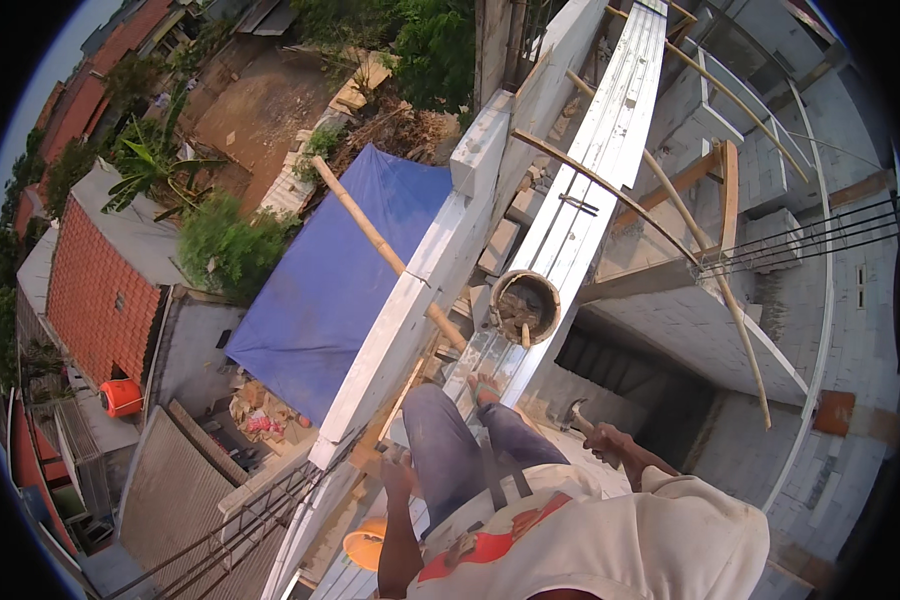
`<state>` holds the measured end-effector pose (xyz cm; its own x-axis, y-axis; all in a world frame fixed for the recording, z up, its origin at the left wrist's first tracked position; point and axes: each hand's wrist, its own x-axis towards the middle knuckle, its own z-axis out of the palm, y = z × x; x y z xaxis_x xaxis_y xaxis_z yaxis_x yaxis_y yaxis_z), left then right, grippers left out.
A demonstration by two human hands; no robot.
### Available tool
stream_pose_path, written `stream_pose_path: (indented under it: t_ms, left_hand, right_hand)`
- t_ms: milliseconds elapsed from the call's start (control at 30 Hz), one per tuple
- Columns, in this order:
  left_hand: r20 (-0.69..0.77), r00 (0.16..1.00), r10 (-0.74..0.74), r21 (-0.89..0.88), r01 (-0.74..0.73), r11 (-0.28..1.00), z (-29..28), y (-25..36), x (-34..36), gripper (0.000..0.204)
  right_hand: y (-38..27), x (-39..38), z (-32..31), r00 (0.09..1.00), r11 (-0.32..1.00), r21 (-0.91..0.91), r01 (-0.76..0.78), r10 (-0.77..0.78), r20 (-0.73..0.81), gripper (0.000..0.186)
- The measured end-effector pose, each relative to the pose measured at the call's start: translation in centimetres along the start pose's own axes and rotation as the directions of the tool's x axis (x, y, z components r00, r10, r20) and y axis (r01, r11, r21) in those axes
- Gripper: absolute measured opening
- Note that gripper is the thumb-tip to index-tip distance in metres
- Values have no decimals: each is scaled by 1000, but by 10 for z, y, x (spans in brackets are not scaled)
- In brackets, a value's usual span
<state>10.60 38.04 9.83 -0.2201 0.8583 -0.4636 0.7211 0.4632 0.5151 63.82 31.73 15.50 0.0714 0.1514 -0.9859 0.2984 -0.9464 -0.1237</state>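
Observation:
My right hand (pixel 615 446) is closed round the handle of a hammer (pixel 575 413), whose metal head points up and away from me. Low on the left, my left hand (pixel 398 474) is held beside a wooden block (pixel 367 460) at the wall edge. Its fingers look curled, but what they hold, if anything, is hidden. Between the wall and the drop, a round bucket (pixel 550 312) of grey mortar stands on the silver metal planks (pixel 570 240) ahead of my bare foot. A short handle sticks out of the mortar.
Left of the white block wall (pixel 385 340) hangs a blue tarp (pixel 340 260), with a bamboo pole (pixel 360 215) across the wall. A deep opening (pixel 660 380) lies to the right. Thin steel bars (pixel 820 235) jut out there. An orange rounded container (pixel 364 545) sits behind my left arm.

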Motion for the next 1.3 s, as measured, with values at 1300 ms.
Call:
stream_pose_path:
  t_ms: [1300]
  left_hand:
    - [-67, 933, 353, -147, -359, 922, 122, 363, 323, 83]
  right_hand:
    - [-284, 70, -35, 884, 599, 652, 465, -356, -303, 55]
